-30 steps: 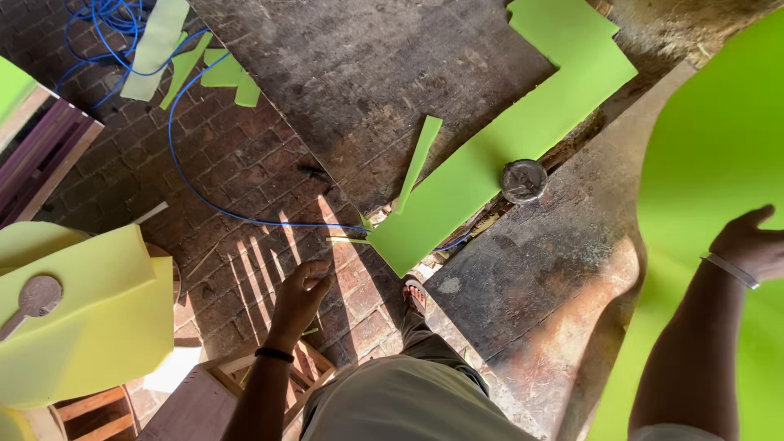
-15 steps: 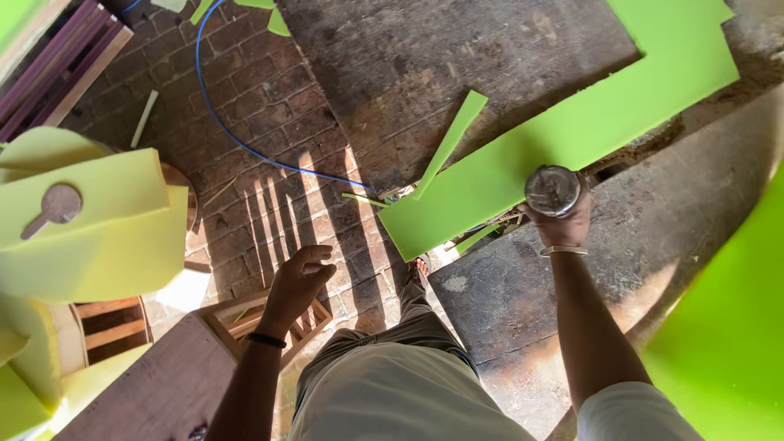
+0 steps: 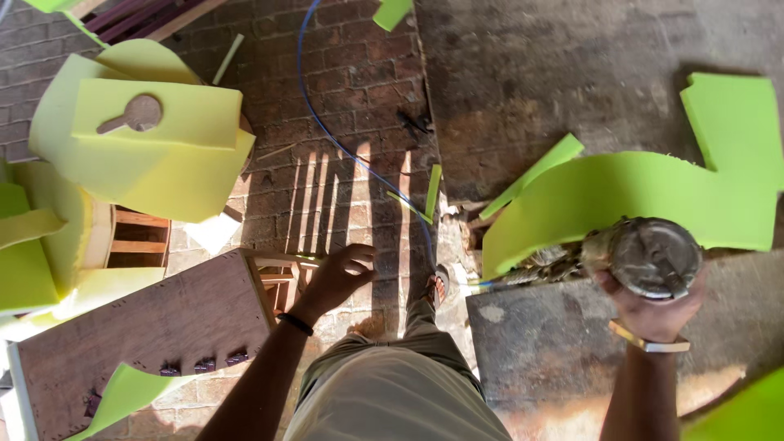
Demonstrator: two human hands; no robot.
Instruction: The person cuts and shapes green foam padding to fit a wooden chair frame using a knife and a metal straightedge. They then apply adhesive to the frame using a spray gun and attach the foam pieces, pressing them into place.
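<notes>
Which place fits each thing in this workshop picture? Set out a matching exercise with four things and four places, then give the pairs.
Things:
1. spray gun cup
2. blue hose
3. long green foam piece
4. wooden board

Places:
A. runs across the brick floor
B. lies on the dark floor at right
C. gripped in the right hand
D. lower left, close to the empty left hand

Pairs: 1-C, 2-A, 3-B, 4-D
</notes>
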